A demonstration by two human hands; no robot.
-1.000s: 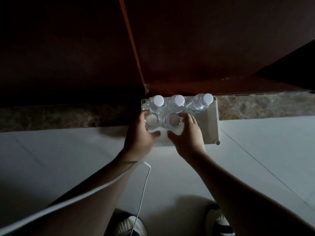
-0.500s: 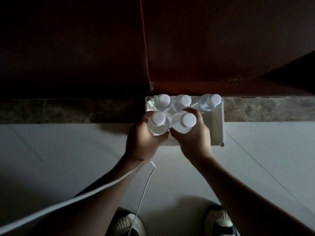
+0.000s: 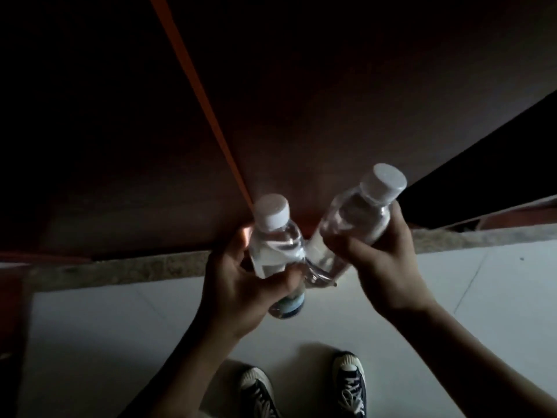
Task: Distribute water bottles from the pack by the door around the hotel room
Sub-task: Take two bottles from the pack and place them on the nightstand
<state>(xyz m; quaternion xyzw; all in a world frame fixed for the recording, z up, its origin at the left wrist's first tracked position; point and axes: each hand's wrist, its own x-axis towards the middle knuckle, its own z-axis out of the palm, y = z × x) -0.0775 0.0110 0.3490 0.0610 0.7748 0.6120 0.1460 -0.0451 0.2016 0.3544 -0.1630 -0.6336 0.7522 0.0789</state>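
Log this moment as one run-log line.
left hand: grips left water bottle | right hand: grips right water bottle | bottles: capped, tilted, off floor | pack: out of view

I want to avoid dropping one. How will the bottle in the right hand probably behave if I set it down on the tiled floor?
The right hand holds a clear bottle that looks full, so probably heavy for its size. It seems tall and narrow, so it may tip. Being round, it would likely roll on the smooth floor.

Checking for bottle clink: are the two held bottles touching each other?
Cannot tell. In the head view the left bottle and right bottle overlap at their lower bodies, but motion blur and clear plastic hide any contact or gap.
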